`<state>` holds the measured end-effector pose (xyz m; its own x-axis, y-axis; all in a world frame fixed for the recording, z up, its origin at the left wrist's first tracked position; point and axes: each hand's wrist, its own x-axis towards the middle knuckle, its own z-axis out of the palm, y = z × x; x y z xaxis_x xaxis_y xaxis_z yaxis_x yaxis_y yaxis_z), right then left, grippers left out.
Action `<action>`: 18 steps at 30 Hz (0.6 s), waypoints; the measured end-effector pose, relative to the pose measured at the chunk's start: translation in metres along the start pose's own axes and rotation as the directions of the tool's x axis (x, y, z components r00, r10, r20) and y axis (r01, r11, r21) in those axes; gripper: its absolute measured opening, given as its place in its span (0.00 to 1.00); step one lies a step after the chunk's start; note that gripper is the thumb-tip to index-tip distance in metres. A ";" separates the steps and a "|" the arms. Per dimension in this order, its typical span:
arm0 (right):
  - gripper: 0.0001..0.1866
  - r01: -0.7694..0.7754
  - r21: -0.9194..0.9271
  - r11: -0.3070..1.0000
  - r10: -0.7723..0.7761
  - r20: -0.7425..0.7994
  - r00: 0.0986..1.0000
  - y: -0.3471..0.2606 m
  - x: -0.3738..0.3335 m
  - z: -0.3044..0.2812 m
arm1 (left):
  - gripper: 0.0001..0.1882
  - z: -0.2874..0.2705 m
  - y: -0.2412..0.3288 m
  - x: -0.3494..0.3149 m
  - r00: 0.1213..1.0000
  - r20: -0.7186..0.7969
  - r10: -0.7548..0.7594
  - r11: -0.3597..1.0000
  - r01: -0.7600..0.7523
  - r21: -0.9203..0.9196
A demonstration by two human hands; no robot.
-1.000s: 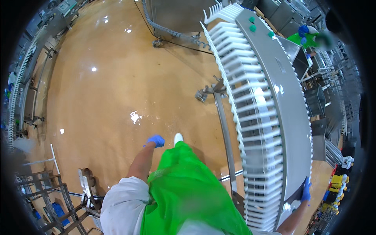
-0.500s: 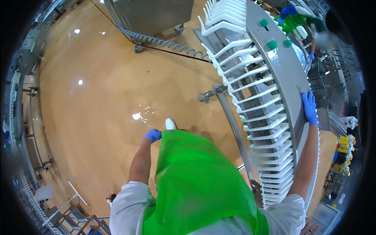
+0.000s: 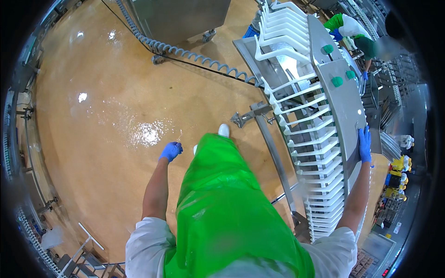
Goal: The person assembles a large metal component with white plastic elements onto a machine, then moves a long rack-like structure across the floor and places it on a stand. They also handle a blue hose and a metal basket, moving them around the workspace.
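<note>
My right hand [image 3: 365,144], in a blue glove, lies with its fingers stretched out along the grey metal side panel [image 3: 340,99] of a conveyor. Angled white plastic flights [image 3: 320,152] run along the conveyor's near side in a long curve. Green knobs [image 3: 337,82] stick up from the upper part of the panel. Out over the floor on my left hangs my left hand [image 3: 171,151], also blue-gloved. Its fingers are curled in, and nothing shows in them. A green apron [image 3: 232,199] covers my front.
A steel bin on casters [image 3: 181,23] stands ahead. A coiled grey hose [image 3: 185,54] stretches from it to the conveyor. A metal leg [image 3: 273,153] and foot stick out beside my boots on the wet tan floor [image 3: 106,176]. Beyond the conveyor, another person [image 3: 354,28] bends over.
I have stepped forward, one white boot now farther ahead. My left hand has swung slightly left and forward. My right hand stays on the panel, a bit lower in view.
</note>
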<state>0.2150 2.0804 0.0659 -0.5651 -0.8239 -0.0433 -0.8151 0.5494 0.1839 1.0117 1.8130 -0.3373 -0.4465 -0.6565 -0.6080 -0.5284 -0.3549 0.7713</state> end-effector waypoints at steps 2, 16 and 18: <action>0.31 -0.061 0.112 0.992 0.064 -0.025 0.998 -0.001 -0.001 0.001 | 0.13 0.004 -0.011 -0.011 0.989 0.141 0.047 0.887 -0.107 0.450; 0.34 -0.234 0.277 0.932 0.255 -0.044 0.966 -0.057 -0.019 -0.027 | 0.08 -0.064 -0.026 0.018 0.952 0.085 -0.295 0.909 0.252 0.331; 0.34 -0.235 0.332 0.913 0.266 -0.049 0.963 -0.066 -0.025 -0.034 | 0.09 -0.062 -0.001 0.055 0.992 0.119 -0.046 0.897 -0.011 0.442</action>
<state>0.2879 2.0602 0.0879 -0.7545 -0.6540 0.0552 -0.6540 0.7419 -0.1482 1.0322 1.7360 -0.3606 -0.5041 -0.5557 -0.6611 -0.7882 -0.0169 0.6152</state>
